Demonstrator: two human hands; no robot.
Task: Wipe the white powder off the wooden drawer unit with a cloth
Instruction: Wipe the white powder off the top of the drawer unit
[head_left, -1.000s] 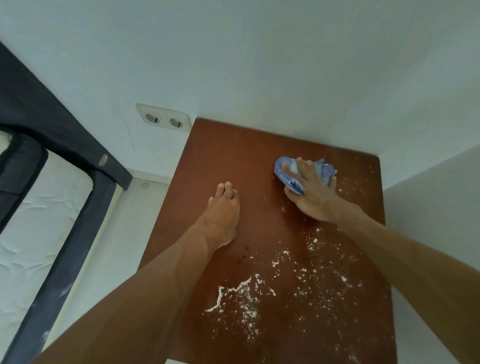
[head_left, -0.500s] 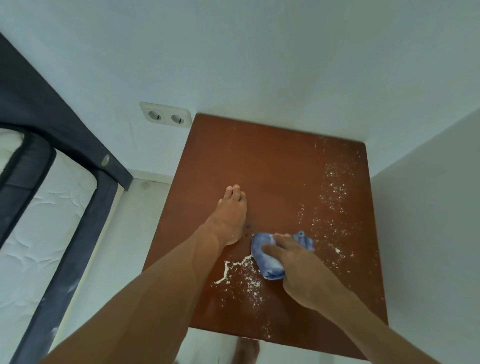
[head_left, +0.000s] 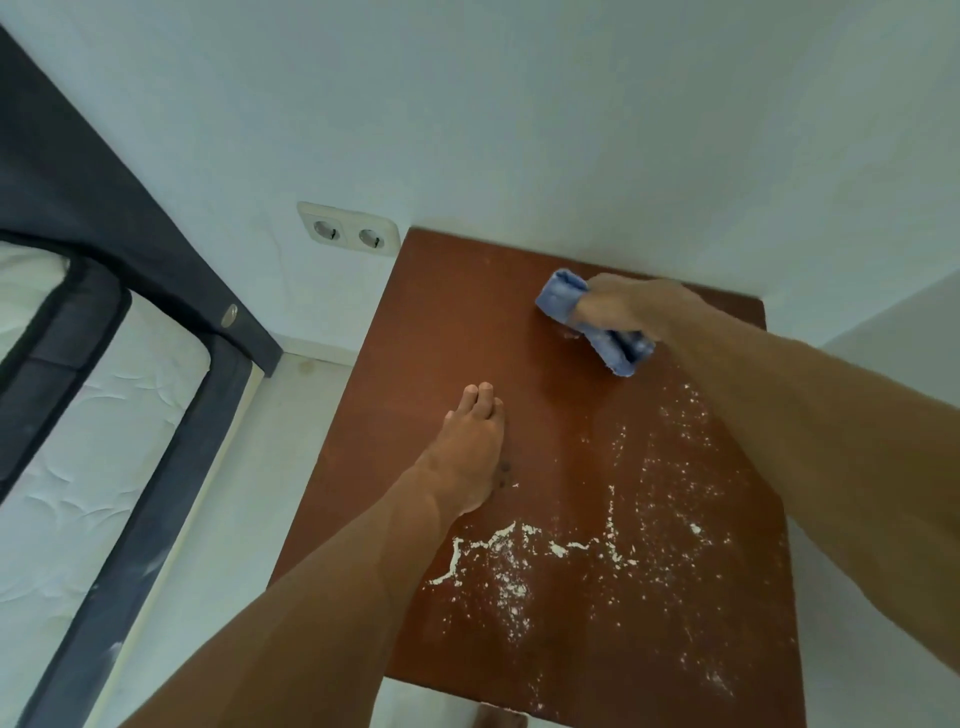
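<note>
**A:** What is being held, and how?

**B:** The right hand (head_left: 621, 306) is closed around a bunched blue cloth (head_left: 597, 322). The fingers wrap over its middle, so one end of the cloth sticks out toward ten o'clock and the other toward five o'clock. The cloth is pressed against the top of the wooden drawer unit (head_left: 467, 312), near its far edge, at about one o'clock on the surface.

**A:** And the other hand?

**B:** The left hand (head_left: 470, 452) holds nothing. It lies flat, palm down, on the wood with its fingers together and pointing toward twelve o'clock. It sits left of the centre of the top, well apart from the cloth.

**A:** Where is the powder?

**B:** The white powder (head_left: 566, 545) lies mostly on the near half of the top. A thin clumped line runs across at about six o'clock, just in front of the left wrist, with loose specks scattered below it. More specks trail up the right side toward three o'clock, under the right forearm. The wood around the left hand and at the far left looks bare and reddish brown.

**A:** What surrounds the unit?

**B:** It stands against a white wall (head_left: 519, 114). A double wall socket (head_left: 349, 235) sits at eleven o'clock, just beside the far left corner. At nine o'clock, across pale floor, is a mattress (head_left: 78, 467) in a dark frame.
</note>
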